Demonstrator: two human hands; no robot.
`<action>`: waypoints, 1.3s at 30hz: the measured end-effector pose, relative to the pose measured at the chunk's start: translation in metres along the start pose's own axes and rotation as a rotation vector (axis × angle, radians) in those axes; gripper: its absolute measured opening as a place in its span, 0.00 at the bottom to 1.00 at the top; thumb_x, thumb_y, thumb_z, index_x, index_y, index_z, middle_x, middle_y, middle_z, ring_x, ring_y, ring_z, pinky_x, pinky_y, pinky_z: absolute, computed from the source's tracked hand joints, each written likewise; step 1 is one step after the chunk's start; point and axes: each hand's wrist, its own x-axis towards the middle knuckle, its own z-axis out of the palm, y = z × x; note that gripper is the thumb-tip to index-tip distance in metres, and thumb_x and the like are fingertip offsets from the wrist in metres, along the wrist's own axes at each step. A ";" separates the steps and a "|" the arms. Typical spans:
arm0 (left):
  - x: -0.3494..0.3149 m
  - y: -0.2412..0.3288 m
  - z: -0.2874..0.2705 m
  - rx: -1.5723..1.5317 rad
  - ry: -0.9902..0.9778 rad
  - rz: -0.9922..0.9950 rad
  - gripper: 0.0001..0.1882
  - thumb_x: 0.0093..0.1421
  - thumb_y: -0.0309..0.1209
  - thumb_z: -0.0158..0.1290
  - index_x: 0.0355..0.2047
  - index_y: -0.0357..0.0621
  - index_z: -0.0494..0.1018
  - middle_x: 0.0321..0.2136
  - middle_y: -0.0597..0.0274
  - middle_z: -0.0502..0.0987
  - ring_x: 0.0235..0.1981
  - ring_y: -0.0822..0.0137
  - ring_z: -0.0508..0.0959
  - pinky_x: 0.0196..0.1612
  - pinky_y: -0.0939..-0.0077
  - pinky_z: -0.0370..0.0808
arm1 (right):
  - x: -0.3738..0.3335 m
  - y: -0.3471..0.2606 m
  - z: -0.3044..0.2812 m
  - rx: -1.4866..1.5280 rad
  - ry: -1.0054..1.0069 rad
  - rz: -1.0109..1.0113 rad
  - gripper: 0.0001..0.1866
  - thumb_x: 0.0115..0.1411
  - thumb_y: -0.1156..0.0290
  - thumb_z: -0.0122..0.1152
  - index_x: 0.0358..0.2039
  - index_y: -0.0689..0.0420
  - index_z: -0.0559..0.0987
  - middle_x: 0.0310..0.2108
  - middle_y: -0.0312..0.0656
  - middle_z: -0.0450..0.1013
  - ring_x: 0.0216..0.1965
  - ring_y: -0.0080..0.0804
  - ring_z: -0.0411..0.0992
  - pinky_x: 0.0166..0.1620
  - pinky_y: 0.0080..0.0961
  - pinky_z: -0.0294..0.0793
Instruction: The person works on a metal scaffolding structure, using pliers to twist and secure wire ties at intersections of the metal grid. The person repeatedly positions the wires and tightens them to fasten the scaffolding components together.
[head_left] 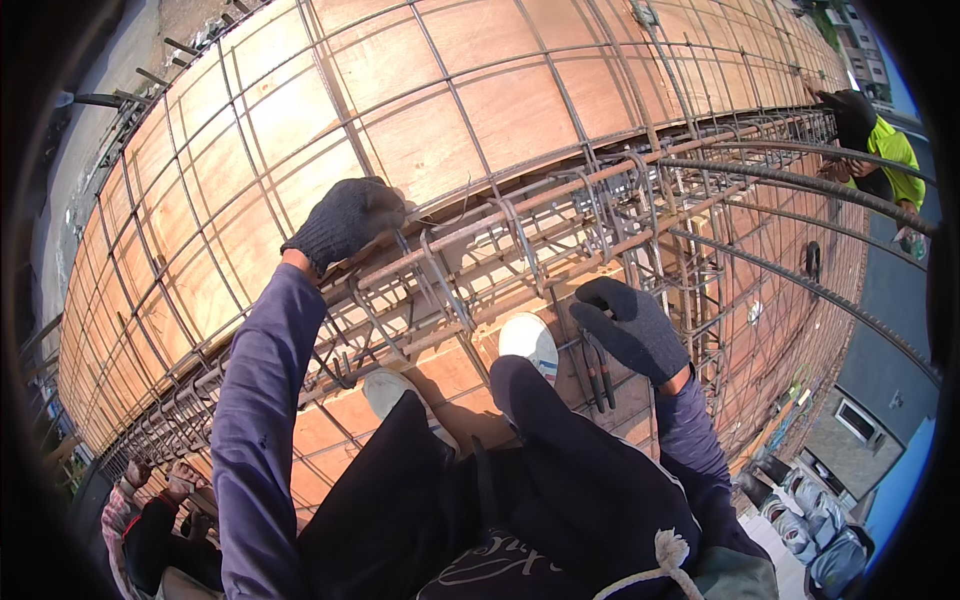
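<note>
My left hand (347,224), in a dark knitted glove, is curled at the near edge of the plywood, beside the long beam cage of rebar (575,188). Its fingertips are blurred, and whatever they pinch is hidden. My right hand (637,332), gloved alike, is bent above the near side of the cage. From under its fingers come the dark and reddish handles of a pair of pliers (600,378); the jaws are hidden. Thin tie wire (466,200) shows between the hands. Stirrups (447,283) cross the cage's long bars.
My white shoes (528,342) stand on boards beside the cage. A rebar grid covers the plywood deck (400,110). Long bent bars (790,172) stick out at right. Another person (893,150) in bright yellow works far right; others (150,520) are lower left.
</note>
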 end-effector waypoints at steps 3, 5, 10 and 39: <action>0.002 0.005 -0.004 -0.008 -0.049 -0.067 0.12 0.62 0.35 0.66 0.42 0.42 0.85 0.39 0.56 0.85 0.40 0.62 0.83 0.48 0.68 0.78 | -0.065 0.045 0.048 -0.330 0.096 0.278 0.25 0.65 0.57 0.66 0.56 0.58 0.77 0.49 0.53 0.78 0.47 0.53 0.80 0.47 0.46 0.80; 0.002 0.008 -0.006 -0.002 -0.044 -0.082 0.12 0.61 0.35 0.67 0.43 0.43 0.85 0.39 0.56 0.85 0.41 0.62 0.83 0.49 0.68 0.79 | -0.090 0.072 0.088 -0.290 0.038 0.433 0.28 0.65 0.57 0.65 0.60 0.59 0.73 0.50 0.55 0.78 0.48 0.55 0.79 0.48 0.47 0.79; -0.014 0.017 -0.016 0.092 0.005 -0.061 0.20 0.60 0.37 0.67 0.50 0.45 0.82 0.42 0.54 0.84 0.42 0.59 0.84 0.49 0.65 0.80 | -0.113 0.116 0.149 -0.135 0.200 0.558 0.30 0.66 0.58 0.63 0.62 0.60 0.69 0.50 0.56 0.77 0.50 0.58 0.77 0.50 0.48 0.78; -0.003 0.161 0.129 -1.617 1.373 -0.543 0.27 0.73 0.37 0.49 0.62 0.25 0.65 0.56 0.33 0.73 0.57 0.45 0.77 0.60 0.60 0.73 | 0.101 -0.203 -0.051 -0.984 -0.119 -0.315 0.19 0.68 0.59 0.62 0.57 0.48 0.76 0.35 0.52 0.82 0.38 0.54 0.82 0.41 0.50 0.79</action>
